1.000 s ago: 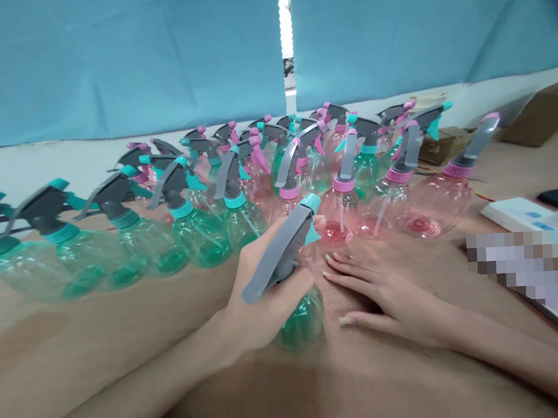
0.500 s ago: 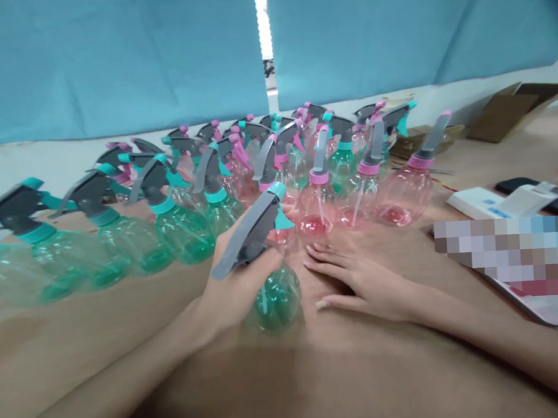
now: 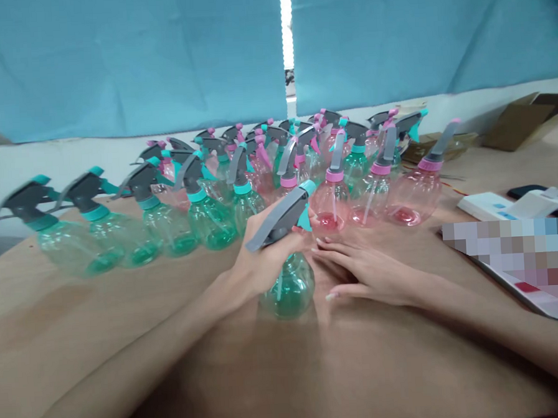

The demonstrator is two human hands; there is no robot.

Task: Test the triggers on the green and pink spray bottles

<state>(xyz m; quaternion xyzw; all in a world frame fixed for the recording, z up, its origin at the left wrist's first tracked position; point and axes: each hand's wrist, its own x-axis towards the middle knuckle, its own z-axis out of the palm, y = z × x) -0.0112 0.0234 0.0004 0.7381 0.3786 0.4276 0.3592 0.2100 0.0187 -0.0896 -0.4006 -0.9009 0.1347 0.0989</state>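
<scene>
My left hand (image 3: 267, 253) is wrapped around the neck of a clear green spray bottle (image 3: 290, 292) with a grey trigger head and turquoise nozzle. The bottle is near the table's middle, and my fingers hide its collar. To its right, my right hand (image 3: 361, 270) rests flat on the wooden table with its fingers stretched out and nothing in them. Just beyond my right fingertips stands a pink spray bottle (image 3: 332, 200) with a little liquid in the bottom. Further green spray bottles (image 3: 212, 222) form a row at the left.
Behind, several more pink and green bottles crowd toward a blue curtain (image 3: 135, 67). On the right lie a white plug-in adapter (image 3: 534, 202), a dark phone-like object and a flat, partly blurred item (image 3: 526, 289). An open cardboard box (image 3: 527, 121) sits at the back right.
The view has swung left, so the whole scene sits further right and more of the left table edge shows. My left hand keeps its grip on the green bottle; my right hand stays flat.
</scene>
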